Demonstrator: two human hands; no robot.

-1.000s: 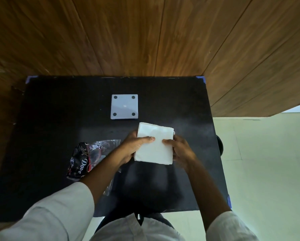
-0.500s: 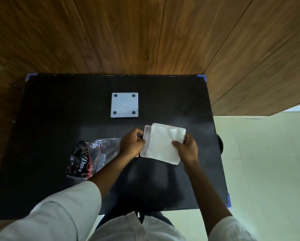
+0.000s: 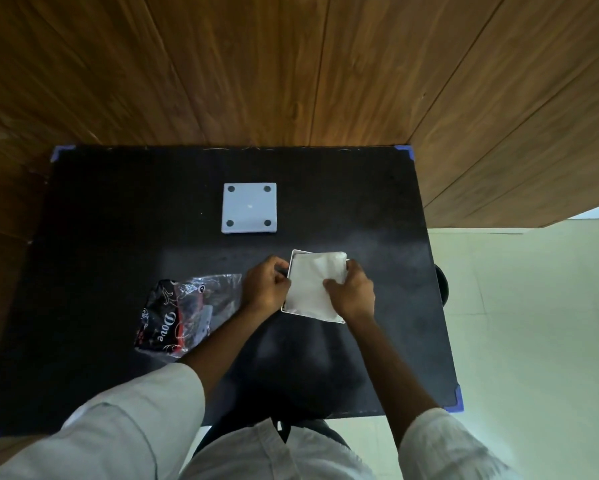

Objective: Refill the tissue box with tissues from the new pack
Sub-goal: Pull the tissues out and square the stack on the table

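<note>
Left hand (image 3: 266,287) curled against the left wall of the white tissue box (image 3: 295,253) on the black table (image 3: 118,237); right hand (image 3: 351,294) pressing the tissue stack (image 3: 310,284) into it; opened pack (image 3: 177,315) lying left; square lid (image 3: 249,207) beyond.

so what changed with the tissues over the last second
The stack of tissues, held above the table by both hands a second ago, has gone down into the white tissue box. The left hand let go of it and now steadies the box's left side; the right hand presses the stack in. The square lid and the opened pack have not moved.
</note>
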